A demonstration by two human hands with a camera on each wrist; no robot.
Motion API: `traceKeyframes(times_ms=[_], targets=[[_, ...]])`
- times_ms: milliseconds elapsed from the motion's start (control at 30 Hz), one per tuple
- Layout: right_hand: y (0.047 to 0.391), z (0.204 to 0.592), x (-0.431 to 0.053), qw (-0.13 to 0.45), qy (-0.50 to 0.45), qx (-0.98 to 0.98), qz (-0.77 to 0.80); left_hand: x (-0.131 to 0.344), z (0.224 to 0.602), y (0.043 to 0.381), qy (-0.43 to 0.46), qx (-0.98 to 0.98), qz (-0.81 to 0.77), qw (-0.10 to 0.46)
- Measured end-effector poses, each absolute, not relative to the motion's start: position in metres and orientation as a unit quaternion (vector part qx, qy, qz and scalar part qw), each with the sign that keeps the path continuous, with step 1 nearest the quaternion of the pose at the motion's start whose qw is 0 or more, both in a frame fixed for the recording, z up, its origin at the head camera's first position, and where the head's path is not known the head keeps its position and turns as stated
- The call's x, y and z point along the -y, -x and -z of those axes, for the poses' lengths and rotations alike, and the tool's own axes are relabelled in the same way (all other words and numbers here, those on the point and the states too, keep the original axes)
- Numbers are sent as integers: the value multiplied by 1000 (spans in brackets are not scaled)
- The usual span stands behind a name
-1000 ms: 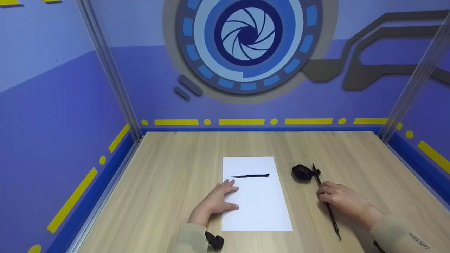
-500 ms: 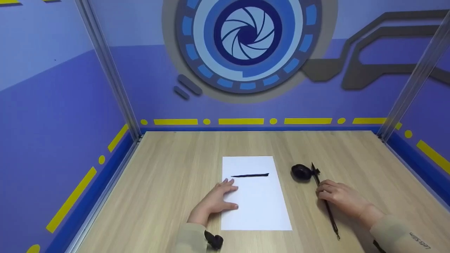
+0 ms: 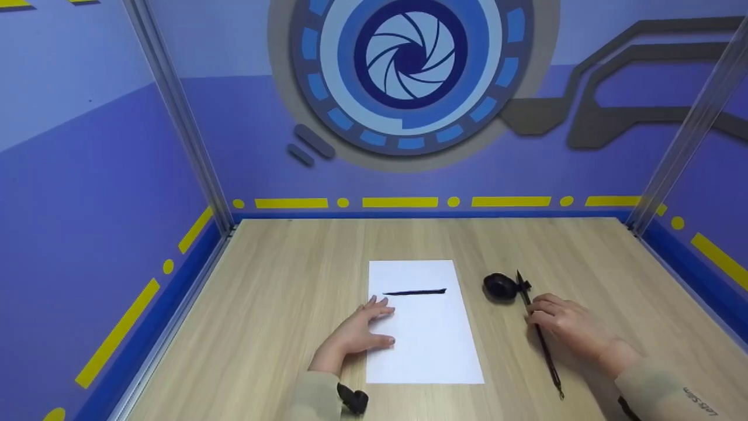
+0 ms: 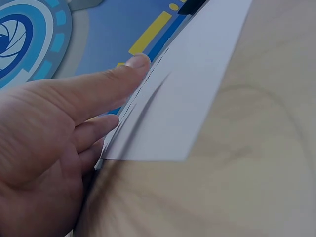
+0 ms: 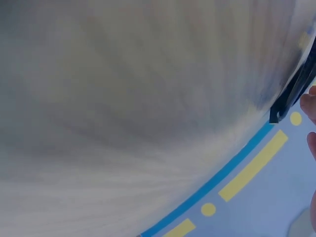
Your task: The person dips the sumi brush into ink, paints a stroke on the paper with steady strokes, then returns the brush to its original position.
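Note:
A white sheet of paper [image 3: 429,351] lies on the table with one black brush stroke [image 3: 415,292] across its upper part. My left hand [image 3: 353,333] rests at its left edge, fingers and thumb spread over the paper; the left wrist view shows the thumb [image 4: 103,91] straight. Right of the sheet, a slender dark writing brush [image 3: 548,356] leans its tip end on a small black round ink dish [image 3: 501,287]. My right hand [image 3: 570,324] is at the brush's middle with its fingertips right beside the shaft. In the right wrist view, the fingertips [image 5: 308,104] stand apart.
The wooden table [image 3: 280,304] is walled in by blue-purple panels [image 3: 245,146] with yellow dashes. Metal posts [image 3: 181,117] stand at the back corners. A black wrist device [image 3: 353,400] sits at the left cuff.
My right fingers have shifted slightly up and loosened at the brush. The left hand, the paper, the ink dish and the brush stay practically in place.

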State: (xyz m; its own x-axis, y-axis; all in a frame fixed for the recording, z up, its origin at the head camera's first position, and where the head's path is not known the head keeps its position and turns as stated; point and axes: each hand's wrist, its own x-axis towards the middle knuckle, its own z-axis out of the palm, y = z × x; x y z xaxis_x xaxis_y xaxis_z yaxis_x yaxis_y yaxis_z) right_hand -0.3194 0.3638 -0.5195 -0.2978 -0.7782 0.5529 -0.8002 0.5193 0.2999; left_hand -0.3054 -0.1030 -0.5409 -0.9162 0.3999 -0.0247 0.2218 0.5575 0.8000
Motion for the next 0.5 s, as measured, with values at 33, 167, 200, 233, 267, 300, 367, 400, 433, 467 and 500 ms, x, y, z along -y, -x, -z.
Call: traceKeyframes(times_ms=[33, 167, 200, 233, 267, 300, 367, 400, 433, 467, 500], targets=[[320, 519, -363, 340, -486, 805, -21, 103, 541, 306, -175, -875, -439, 104], [324, 512, -358, 370, -466, 802, -47, 103, 542, 308, -178, -869, -450, 100], [326, 510, -356, 376, -460, 802, -58, 104, 542, 309, -178, -868, -454, 98], [327, 509, -353, 383, -453, 802, -66, 105, 542, 309, -177, -866, -458, 95], [328, 506, -350, 387, -446, 803, -81, 106, 543, 309, -173, -865, -462, 93], [329, 504, -346, 392, -435, 805, -93, 107, 543, 309, -169, -863, -468, 90], [331, 499, -338, 403, -408, 811, -114, 109, 544, 310, -158, -860, -478, 83], [332, 497, -333, 405, -390, 817, -125, 110, 543, 310, -153, -858, -484, 78], [333, 495, -327, 407, -370, 824, -132, 111, 543, 310, -147, -857, -489, 72], [334, 493, -322, 406, -348, 832, -145, 112, 543, 310, -140, -855, -496, 67], [334, 491, -316, 404, -325, 841, -154, 112, 542, 310, -135, -853, -501, 59]])
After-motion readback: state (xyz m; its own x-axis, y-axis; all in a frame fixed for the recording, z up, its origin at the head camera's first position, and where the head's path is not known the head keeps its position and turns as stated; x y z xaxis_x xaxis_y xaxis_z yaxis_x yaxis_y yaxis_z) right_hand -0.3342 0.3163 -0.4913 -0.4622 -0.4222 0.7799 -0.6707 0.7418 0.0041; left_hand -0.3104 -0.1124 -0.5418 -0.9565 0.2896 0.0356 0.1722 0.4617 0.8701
